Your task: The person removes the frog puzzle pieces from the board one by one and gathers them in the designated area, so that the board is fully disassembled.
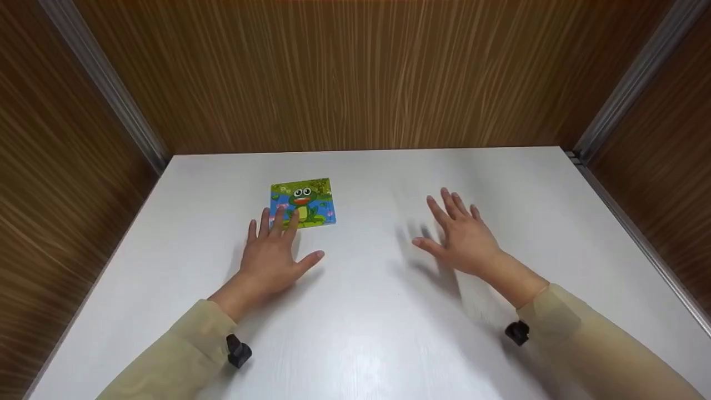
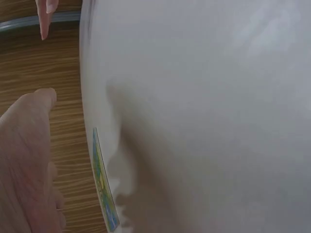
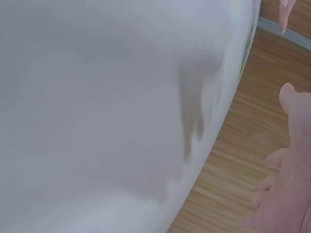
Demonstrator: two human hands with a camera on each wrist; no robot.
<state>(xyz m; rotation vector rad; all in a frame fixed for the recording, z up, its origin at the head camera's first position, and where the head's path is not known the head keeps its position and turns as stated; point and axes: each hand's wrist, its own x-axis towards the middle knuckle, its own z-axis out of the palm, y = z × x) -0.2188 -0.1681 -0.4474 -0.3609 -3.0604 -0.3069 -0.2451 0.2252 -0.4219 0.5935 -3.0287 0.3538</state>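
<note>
From my end, I see the frog card [image 1: 315,191] lying flat on the white table [image 1: 361,311], left of centre, its frog upright to the wearer, probably set for easy viewing. My left hand [image 1: 268,264] hovers spread, fingertips overlapping the card's near edge only by line of sight. My right hand [image 1: 466,241] hovers well apart, spread too; neither grips anything, so the table alone supports the card.

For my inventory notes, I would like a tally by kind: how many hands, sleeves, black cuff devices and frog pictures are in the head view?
Hands: 2 (left hand, right hand)
Beige sleeves: 2
Black cuff devices: 2
Frog picture: 1
Total: 7
</note>
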